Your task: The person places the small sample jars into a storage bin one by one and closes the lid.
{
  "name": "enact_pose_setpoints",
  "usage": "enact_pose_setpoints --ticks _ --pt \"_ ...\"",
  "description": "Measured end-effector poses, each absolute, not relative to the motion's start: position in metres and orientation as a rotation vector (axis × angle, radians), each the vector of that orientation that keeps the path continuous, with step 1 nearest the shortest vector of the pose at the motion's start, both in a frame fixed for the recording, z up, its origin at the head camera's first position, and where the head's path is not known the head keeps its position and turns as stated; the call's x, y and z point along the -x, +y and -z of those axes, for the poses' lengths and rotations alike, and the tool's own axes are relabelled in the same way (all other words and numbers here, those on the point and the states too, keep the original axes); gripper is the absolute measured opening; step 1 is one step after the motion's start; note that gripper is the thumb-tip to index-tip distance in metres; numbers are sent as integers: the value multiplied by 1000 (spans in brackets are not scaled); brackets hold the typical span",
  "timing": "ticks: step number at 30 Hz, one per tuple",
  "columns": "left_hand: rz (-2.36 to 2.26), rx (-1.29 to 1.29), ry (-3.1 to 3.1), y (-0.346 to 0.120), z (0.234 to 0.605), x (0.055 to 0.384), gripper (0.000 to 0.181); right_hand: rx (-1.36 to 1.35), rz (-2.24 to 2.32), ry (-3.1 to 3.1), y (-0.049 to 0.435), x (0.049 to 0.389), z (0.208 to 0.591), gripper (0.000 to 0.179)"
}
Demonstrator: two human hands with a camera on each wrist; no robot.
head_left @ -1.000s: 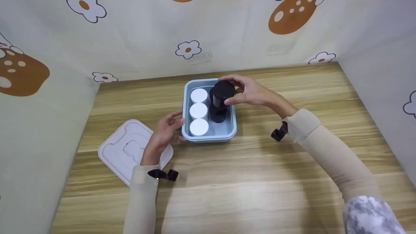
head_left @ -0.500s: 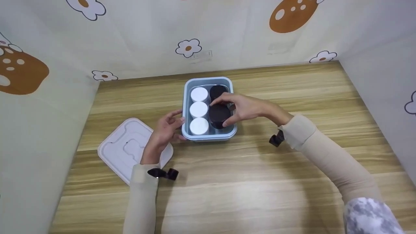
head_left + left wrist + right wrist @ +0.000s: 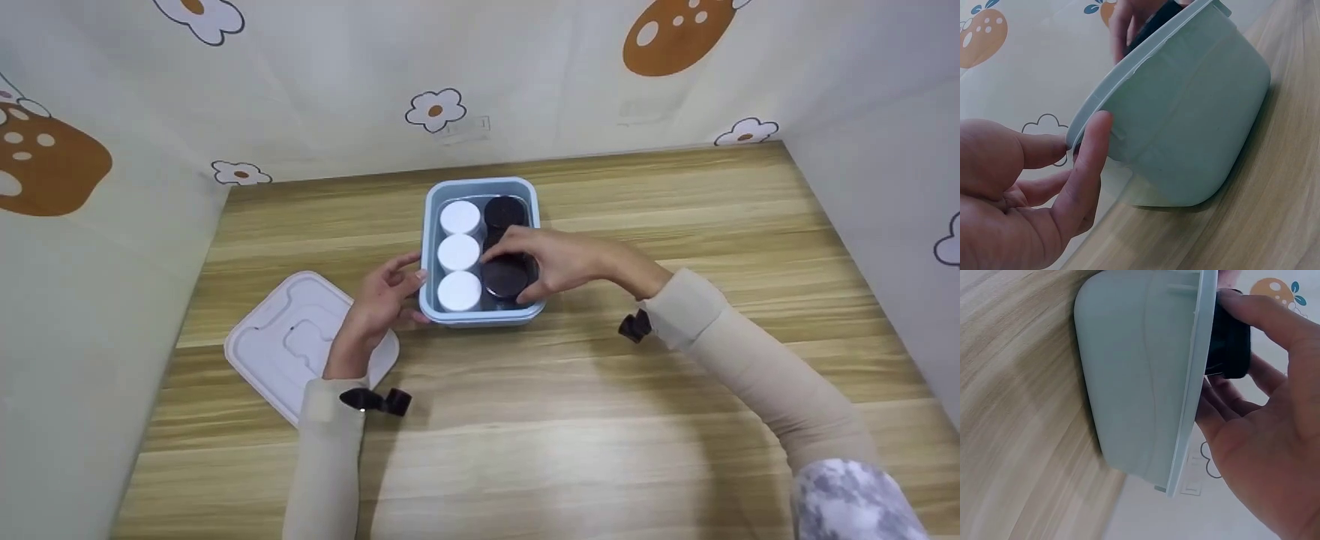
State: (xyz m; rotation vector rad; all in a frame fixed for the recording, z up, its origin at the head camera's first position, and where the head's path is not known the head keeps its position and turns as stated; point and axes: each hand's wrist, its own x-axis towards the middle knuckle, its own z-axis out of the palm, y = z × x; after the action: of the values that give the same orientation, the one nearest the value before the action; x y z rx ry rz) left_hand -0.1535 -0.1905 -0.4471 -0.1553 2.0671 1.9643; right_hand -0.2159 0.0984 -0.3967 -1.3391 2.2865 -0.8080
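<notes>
A light blue plastic box (image 3: 484, 318) stands on the wood-grain table. Three round white tops (image 3: 459, 253) fill its left side in a row. On its right, a round black top (image 3: 504, 211) sits at the back, with another dark one partly hidden behind my fingers. My right hand (image 3: 564, 259) reaches over the right rim and grips a black cylindrical bottle (image 3: 506, 279) by its top, at the box's front right. In the right wrist view the black bottle (image 3: 1230, 340) sticks up past the rim. My left hand (image 3: 1044, 185) pinches the box's left rim between thumb and fingers.
A whitish rounded lid (image 3: 289, 345) lies on the table left of the box, partly under my left wrist. Pale sheets printed with flowers (image 3: 435, 111) rise behind the table and at both sides. Black wrist mounts (image 3: 379, 401) stick out from my cuffs.
My right hand has brought the black bottle from above the back of the box forward and down into its front right. The left hand stays at the rim.
</notes>
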Motion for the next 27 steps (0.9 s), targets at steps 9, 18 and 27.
enact_pose_setpoints --ticks 9,18,27 --pt "-1947 167 2077 -191 447 154 48 1293 621 2372 90 215 399 68" --pt "-1941 170 2086 -192 445 153 47 1311 567 2398 86 215 400 63" --pt "-1908 207 2135 -195 442 147 47 1165 1321 2406 76 200 406 32"
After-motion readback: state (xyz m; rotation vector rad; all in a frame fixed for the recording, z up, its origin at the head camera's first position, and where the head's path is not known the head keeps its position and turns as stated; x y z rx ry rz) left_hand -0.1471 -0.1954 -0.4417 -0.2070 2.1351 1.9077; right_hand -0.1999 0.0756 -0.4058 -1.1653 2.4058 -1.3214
